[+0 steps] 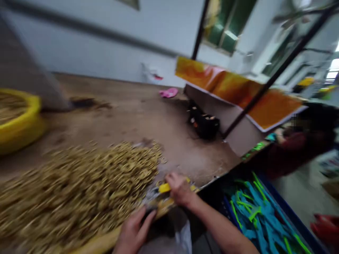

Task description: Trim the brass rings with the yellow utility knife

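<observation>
At the table's front edge, my right hand [180, 188] is closed around a bright yellow, handle-like thing [164, 188]; blur hides its exact kind. Lower and to the left, my left hand [136, 227] pinches a small dark piece [150, 209] between thumb and forefinger. A wide heap of brass-coloured rings [106, 187] spreads over the table to the left of both hands, its right end close to my right hand. Some clear plastic lies between the hands, partly covered.
A yellow tub [31, 130] of similar pieces stands at the left. Farther back are a black object [202, 121] and a pink item [168, 92]. A blue crate [288, 215] of teal and green straps sits at the right, near another person [299, 148]. Dark posts rise behind.
</observation>
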`<state>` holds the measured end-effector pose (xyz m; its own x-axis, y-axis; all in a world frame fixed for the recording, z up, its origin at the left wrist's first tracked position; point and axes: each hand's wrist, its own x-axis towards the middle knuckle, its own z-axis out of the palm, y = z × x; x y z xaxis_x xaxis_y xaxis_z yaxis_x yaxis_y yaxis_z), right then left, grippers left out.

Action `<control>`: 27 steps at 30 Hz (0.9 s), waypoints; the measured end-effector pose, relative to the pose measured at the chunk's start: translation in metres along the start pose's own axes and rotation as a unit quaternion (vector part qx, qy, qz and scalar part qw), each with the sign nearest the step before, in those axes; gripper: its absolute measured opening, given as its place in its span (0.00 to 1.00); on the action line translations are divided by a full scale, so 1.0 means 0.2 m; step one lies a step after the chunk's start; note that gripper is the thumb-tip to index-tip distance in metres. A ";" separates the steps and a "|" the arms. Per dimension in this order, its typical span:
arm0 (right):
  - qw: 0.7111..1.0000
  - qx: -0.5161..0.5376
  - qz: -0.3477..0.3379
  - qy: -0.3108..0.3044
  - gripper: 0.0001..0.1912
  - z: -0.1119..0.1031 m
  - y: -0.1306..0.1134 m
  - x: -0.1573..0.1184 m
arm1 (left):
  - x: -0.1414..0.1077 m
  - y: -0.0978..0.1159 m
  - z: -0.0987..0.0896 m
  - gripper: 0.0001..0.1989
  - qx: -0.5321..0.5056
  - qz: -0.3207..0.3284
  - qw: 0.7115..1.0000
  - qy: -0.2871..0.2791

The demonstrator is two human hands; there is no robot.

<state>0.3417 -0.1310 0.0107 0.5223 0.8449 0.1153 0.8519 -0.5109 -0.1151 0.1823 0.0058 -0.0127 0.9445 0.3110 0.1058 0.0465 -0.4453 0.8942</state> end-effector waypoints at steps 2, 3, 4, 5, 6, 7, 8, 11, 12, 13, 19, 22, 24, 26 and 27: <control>0.999 0.046 0.018 -0.001 0.21 -0.01 0.02 0.01 | 0.00 0.03 0.00 0.14 0.017 -0.003 0.999 0.037; 0.996 0.084 0.024 0.009 0.23 -0.02 0.02 0.02 | 0.01 0.04 -0.01 0.14 0.017 -0.005 0.999 0.051; 0.991 0.128 0.029 0.032 0.25 -0.03 0.03 0.02 | 0.01 0.06 -0.02 0.14 0.011 -0.015 0.998 0.060; 0.982 0.180 0.036 0.054 0.26 -0.04 0.03 0.02 | 0.01 0.07 -0.02 0.14 -0.005 -0.025 0.998 0.062; 0.967 0.242 0.048 0.069 0.23 -0.06 0.03 0.02 | 0.00 0.09 -0.03 0.14 -0.038 -0.043 0.997 0.059; 0.947 0.308 0.065 0.071 0.18 -0.09 0.03 0.01 | -0.02 0.11 -0.04 0.13 -0.082 -0.067 0.993 0.052; 0.929 0.355 0.076 0.065 0.15 -0.11 0.02 0.00 | -0.03 0.14 -0.04 0.12 -0.131 -0.092 0.986 0.046; 0.876 0.471 0.100 0.014 0.17 -0.18 -0.06 -0.04 | -0.11 0.20 -0.08 0.13 -0.256 -0.142 0.955 0.053; 0.853 0.511 0.106 -0.007 0.19 -0.20 -0.09 -0.05 | -0.14 0.22 -0.09 0.14 -0.285 -0.148 0.945 0.063; 0.823 0.555 0.114 -0.029 0.20 -0.22 -0.14 -0.06 | -0.17 0.24 -0.11 0.16 -0.309 -0.150 0.936 0.075; 0.774 0.609 0.092 -0.150 0.20 -0.35 -0.36 -0.13 | -0.31 0.29 -0.21 0.18 -0.347 -0.142 0.918 0.128; 0.765 0.605 0.057 -0.212 0.19 -0.38 -0.43 -0.13 | -0.36 0.30 -0.23 0.17 -0.351 -0.137 0.920 0.108; 0.755 0.609 0.043 -0.239 0.19 -0.38 -0.46 -0.13 | -0.38 0.29 -0.23 0.17 -0.367 -0.137 0.915 0.098; 0.745 0.617 0.043 -0.251 0.20 -0.37 -0.47 -0.14 | -0.40 0.29 -0.23 0.17 -0.393 -0.143 0.904 0.095; 0.739 0.623 0.046 -0.252 0.20 -0.36 -0.48 -0.15 | -0.40 0.28 -0.23 0.17 -0.407 -0.146 0.897 0.093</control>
<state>0.2471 -0.1195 0.0887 0.2274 0.9276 -0.2963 -0.0466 -0.2936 -0.9548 0.0941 -0.0061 0.0490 0.8563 0.4837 -0.1809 -0.0418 0.4142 0.9092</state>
